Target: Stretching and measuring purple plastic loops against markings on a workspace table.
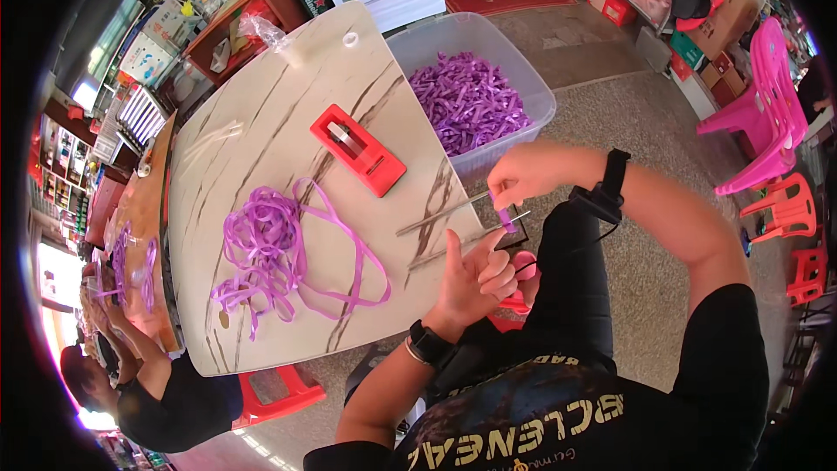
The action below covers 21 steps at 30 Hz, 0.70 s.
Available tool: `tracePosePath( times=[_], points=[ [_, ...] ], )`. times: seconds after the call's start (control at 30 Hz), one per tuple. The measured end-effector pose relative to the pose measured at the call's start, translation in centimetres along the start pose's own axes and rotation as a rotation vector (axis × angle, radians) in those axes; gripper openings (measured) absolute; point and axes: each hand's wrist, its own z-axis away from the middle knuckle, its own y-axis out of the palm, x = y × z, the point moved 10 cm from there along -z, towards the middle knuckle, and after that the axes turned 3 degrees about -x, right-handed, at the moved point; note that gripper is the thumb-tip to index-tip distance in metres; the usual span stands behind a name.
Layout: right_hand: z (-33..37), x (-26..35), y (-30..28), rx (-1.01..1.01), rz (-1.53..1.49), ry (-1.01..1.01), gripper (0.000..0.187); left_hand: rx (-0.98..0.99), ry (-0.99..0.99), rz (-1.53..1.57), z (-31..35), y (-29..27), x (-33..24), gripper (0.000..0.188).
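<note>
My right hand (526,176) pinches a short piece of purple ribbon (505,215) just off the table's right edge. The ribbon lies at two thin metal rods (443,214) that stick out past the edge; whether it is looped around them I cannot tell. Just below it, my left hand (478,282) has thumb and index finger stretched apart and the other fingers curled. Its index fingertip is close to the ribbon and seems to touch it. A tangled pile of long purple ribbon (264,240) rests on the marble-patterned table (288,135). Beyond it lies a red tape dispenser (358,150).
A clear plastic tub (542,96) full of short purple ribbon pieces stands right of the table. A pink round thing (524,265) shows behind my left hand. At left, another person (166,392) sits at a wooden table (150,249). Pink chairs (767,113) stand at right.
</note>
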Motion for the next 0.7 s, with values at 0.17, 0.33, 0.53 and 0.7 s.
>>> tracePosePath(
  times=[0.17,0.33,0.53,0.7],
  points=[
    [-0.6,-0.4,0.1,-0.031,0.186,0.009,0.020,-0.047,-0.001,0.003,0.0,-0.1,0.0,0.074],
    [-0.6,0.1,-0.3,-0.101,0.391,0.074,0.022,-0.055,0.003,0.005,0.0,-0.2,-0.1,0.073],
    [-0.4,0.6,-0.9,-0.241,0.589,0.072,0.033,-0.019,0.012,0.002,0.0,0.2,-0.2,0.071],
    [1.5,0.6,-2.0,-0.394,0.665,0.077,0.037,-0.032,0.008,0.003,-0.1,0.2,-0.1,0.071]
  ],
)
